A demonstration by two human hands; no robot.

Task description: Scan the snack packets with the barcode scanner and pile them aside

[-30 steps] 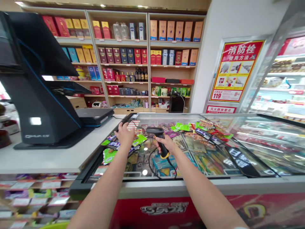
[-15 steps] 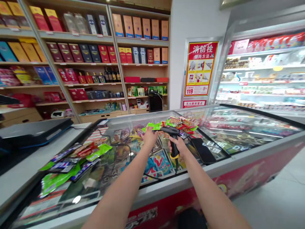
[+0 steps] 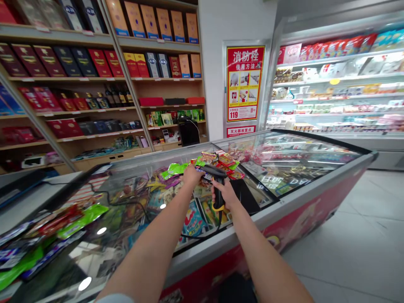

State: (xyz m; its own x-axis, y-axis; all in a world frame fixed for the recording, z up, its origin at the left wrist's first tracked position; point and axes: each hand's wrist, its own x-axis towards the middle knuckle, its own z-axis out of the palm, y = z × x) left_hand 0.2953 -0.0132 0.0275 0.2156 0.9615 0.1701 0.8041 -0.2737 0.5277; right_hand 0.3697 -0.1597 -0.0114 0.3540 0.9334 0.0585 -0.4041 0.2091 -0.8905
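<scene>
My right hand (image 3: pixel 223 191) is wrapped round the grip of a black and yellow handheld scanner (image 3: pixel 217 170), above the freezer's glass top. My left hand (image 3: pixel 191 176) is at the scanner's front end, beside a green snack packet (image 3: pixel 174 170); its fingers are partly hidden, and what they hold is too small to make out. Several red and green packets (image 3: pixel 225 159) lie just beyond the scanner. A black phone (image 3: pixel 244 195) lies flat to the right of my right hand. The scanner's cable (image 3: pixel 202 237) curls down over the glass.
More snack packets (image 3: pixel 53 231) are spread on the glass at the left. The chest freezer's front rim (image 3: pixel 268 212) runs below my arms. Shelves of boxes (image 3: pixel 101 78) stand behind, a refrigerated display (image 3: pixel 334 88) at the right, and a counter device (image 3: pixel 19 183) at the left.
The view has swung right, so the shelves and left packets sit further left. My left hand has come away from the green packet, which now lies left of it. My right hand keeps the scanner.
</scene>
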